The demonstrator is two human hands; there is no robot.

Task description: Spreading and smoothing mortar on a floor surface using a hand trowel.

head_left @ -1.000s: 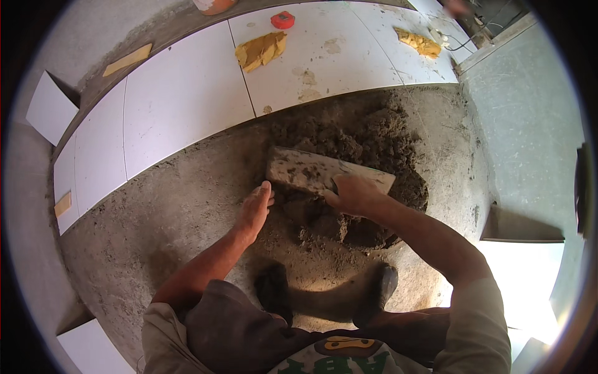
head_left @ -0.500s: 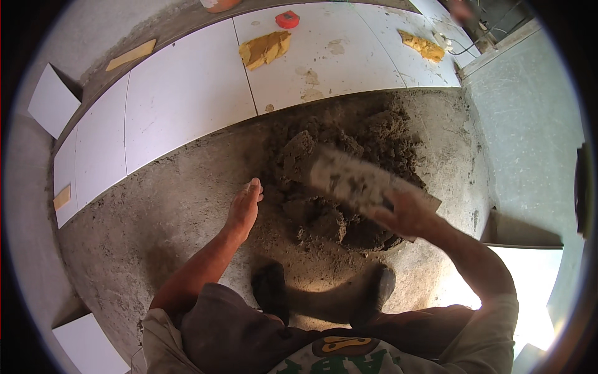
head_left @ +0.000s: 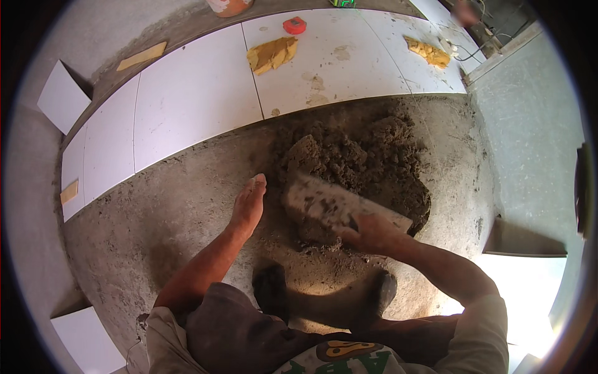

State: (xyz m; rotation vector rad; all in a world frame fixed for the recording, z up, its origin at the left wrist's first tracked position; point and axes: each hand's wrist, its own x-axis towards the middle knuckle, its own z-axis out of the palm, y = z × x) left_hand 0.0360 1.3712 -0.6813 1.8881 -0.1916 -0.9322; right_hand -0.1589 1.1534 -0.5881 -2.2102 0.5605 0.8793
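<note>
My right hand (head_left: 370, 234) grips a flat rectangular board (head_left: 339, 206), smeared with mortar, near its right end. The board slants across the near side of a dark heap of damp mortar (head_left: 374, 149) on the floor, hiding part of it. Whether it has a handle cannot be seen. My left hand (head_left: 251, 202) hovers left of the heap, thumb side up and fingers mostly stretched out, with nothing in it.
White tiles (head_left: 187, 93) form a band beyond the heap, bearing a red tape measure (head_left: 294, 25) and crumpled yellow-brown pieces (head_left: 273, 55). An orange bucket (head_left: 230, 6) is at the top. Loose tiles lean at the left wall (head_left: 64, 96). My dark boots (head_left: 270, 290) stand close to the heap.
My right hand has drawn the board leftward and nearer, across the front of the heap. My left hand stays nearly in place. The whole view has shifted slightly.
</note>
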